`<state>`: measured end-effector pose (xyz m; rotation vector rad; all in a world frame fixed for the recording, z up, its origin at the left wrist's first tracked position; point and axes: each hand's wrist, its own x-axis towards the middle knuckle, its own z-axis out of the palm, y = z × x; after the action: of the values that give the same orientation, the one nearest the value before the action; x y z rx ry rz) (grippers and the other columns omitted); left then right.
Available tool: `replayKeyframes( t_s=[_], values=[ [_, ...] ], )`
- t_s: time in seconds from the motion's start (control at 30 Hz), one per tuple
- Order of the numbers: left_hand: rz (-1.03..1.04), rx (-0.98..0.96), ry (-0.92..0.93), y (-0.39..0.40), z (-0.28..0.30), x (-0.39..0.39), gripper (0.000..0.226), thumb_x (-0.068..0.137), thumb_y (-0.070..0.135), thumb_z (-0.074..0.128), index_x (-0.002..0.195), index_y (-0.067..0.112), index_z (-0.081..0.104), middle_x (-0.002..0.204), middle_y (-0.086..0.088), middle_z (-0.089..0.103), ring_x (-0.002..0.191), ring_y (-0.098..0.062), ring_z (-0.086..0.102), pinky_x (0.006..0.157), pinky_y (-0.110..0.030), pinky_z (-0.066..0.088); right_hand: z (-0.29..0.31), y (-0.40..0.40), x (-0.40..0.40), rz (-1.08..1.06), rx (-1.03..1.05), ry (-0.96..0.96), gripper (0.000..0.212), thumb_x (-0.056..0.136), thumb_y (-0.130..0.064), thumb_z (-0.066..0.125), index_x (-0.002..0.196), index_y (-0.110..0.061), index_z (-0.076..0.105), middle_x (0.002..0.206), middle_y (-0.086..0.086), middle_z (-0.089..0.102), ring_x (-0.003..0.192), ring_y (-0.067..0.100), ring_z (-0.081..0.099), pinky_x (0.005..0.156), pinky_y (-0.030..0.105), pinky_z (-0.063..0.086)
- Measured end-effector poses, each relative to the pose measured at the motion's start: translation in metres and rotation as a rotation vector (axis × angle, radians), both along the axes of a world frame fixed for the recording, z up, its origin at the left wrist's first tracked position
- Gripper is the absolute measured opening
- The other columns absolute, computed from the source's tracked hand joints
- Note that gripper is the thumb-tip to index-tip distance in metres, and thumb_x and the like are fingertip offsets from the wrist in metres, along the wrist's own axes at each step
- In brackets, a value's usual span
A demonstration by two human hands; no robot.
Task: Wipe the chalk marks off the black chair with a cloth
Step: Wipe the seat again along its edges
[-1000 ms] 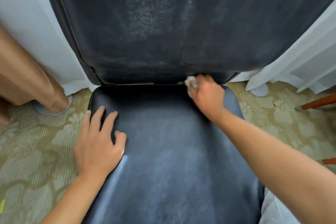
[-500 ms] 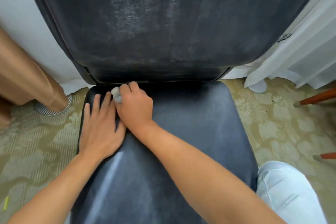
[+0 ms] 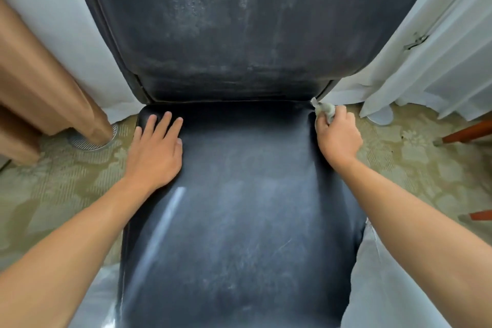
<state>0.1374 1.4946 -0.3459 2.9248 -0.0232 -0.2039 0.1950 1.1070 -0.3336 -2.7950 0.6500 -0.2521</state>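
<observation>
We look straight down on the black chair (image 3: 239,221), its seat filling the middle and its backrest rising ahead of us. Our right hand (image 3: 338,136) sits at the far right corner of the seat, fingers curled tight round a small wadded cloth (image 3: 326,109), and the cloth touches the seat just where it meets the backrest. Our left hand (image 3: 155,152) lies flat near the far left corner, fingers straight and pressed on the leather, holding nothing. The two hands are well apart, one at each side. Pale chalky smears cloud the seat and the backrest, with one bright streak (image 3: 175,200) just below our left wrist. White curtains (image 3: 426,61) hang on both sides, over a patterned carpet (image 3: 53,194).
</observation>
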Motion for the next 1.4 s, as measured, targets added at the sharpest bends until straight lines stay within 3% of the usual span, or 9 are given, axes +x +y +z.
replayKeyframes(
  t_s=[0.13,0.3,0.57,0.77,0.93,1.03,1.13,1.23,1.4],
  values=[
    [-0.033,0.01,-0.002,0.001,0.007,0.006,0.056,0.107,0.034,0.033,0.162,0.023,0.029,0.172,-0.005,0.021,0.157,-0.033,0.014,0.125,-0.056,0.02,0.017,-0.022,-0.003,0.094,0.042,0.164,0.051,0.093,-0.059,0.05,0.118,-0.014,0.047,0.118,0.015,0.061,0.107,0.042,0.06,0.08,0.045,0.042],
    [0.02,0.045,0.018,-0.013,0.001,0.006,0.068,0.105,0.057,0.019,0.167,0.03,0.006,0.175,-0.003,-0.004,0.16,-0.03,-0.01,0.128,-0.054,-0.005,0.022,-0.016,0.01,0.009,0.183,0.034,0.047,0.093,-0.05,0.057,0.113,-0.007,0.053,0.112,0.018,0.065,0.107,0.041,0.06,0.08,0.041,0.041],
    [0.005,0.118,0.024,-0.015,-0.014,0.009,0.075,0.096,0.067,-0.003,0.164,0.036,-0.013,0.173,0.0,-0.017,0.158,-0.03,-0.021,0.126,-0.059,-0.009,0.016,0.159,0.061,-0.173,0.292,-0.086,0.04,0.094,-0.037,0.058,0.12,-0.007,0.06,0.124,0.017,0.063,0.111,0.041,0.065,0.087,0.043,0.052],
    [-0.007,0.129,-0.006,-0.014,-0.015,0.01,0.083,0.092,0.066,-0.003,0.166,0.029,-0.004,0.175,-0.001,-0.007,0.16,-0.03,-0.014,0.127,-0.059,-0.002,0.001,0.294,0.039,0.331,0.266,-0.007,0.031,0.095,-0.032,0.059,0.113,-0.007,0.062,0.113,0.012,0.063,0.09,0.035,0.068,0.067,0.036,0.045],
    [0.026,0.081,-0.07,-0.013,-0.018,0.007,0.077,0.096,0.068,0.005,0.166,0.037,0.003,0.175,0.003,-0.003,0.16,-0.026,-0.01,0.128,-0.057,-0.002,0.015,0.221,0.05,0.647,0.078,-0.008,0.032,0.092,-0.041,0.061,0.105,-0.014,0.069,0.101,0.012,0.071,0.089,0.041,0.07,0.072,0.042,0.054],
    [0.035,0.075,-0.065,-0.01,-0.018,0.007,0.077,0.096,0.069,0.004,0.166,0.037,0.003,0.175,0.004,-0.004,0.16,-0.025,-0.011,0.128,-0.056,-0.002,0.016,0.129,0.058,0.401,0.002,-0.029,0.034,0.094,-0.045,0.058,0.106,-0.014,0.065,0.106,0.016,0.07,0.096,0.043,0.068,0.075,0.042,0.051],
    [0.045,0.075,-0.067,-0.013,-0.018,0.007,0.077,0.096,0.069,0.002,0.166,0.038,-0.002,0.175,0.004,-0.008,0.16,-0.025,-0.014,0.128,-0.056,-0.003,0.014,0.054,0.059,-0.116,0.246,-0.096,0.036,0.097,-0.04,0.055,0.111,-0.007,0.06,0.115,0.021,0.068,0.11,0.043,0.061,0.085,0.042,0.044],
    [0.043,0.083,-0.052,-0.016,-0.017,0.007,0.077,0.095,0.068,0.001,0.165,0.038,-0.006,0.174,0.003,-0.011,0.159,-0.026,-0.017,0.127,-0.057,-0.004,0.012,0.069,0.068,-0.34,0.393,-0.143,0.037,0.098,-0.036,0.056,0.12,-0.007,0.052,0.126,0.018,0.063,0.116,0.042,0.06,0.09,0.043,0.044],
    [0.074,-0.022,-0.145,-0.017,-0.011,0.001,0.079,0.096,0.063,0.022,0.166,0.024,0.021,0.174,-0.005,0.016,0.161,-0.028,0.006,0.128,-0.056,0.008,0.014,0.224,0.046,0.063,0.399,-0.105,0.038,0.094,-0.036,0.059,0.119,-0.008,0.05,0.12,0.017,0.063,0.105,0.043,0.065,0.08,0.043,0.049]
  ],
)
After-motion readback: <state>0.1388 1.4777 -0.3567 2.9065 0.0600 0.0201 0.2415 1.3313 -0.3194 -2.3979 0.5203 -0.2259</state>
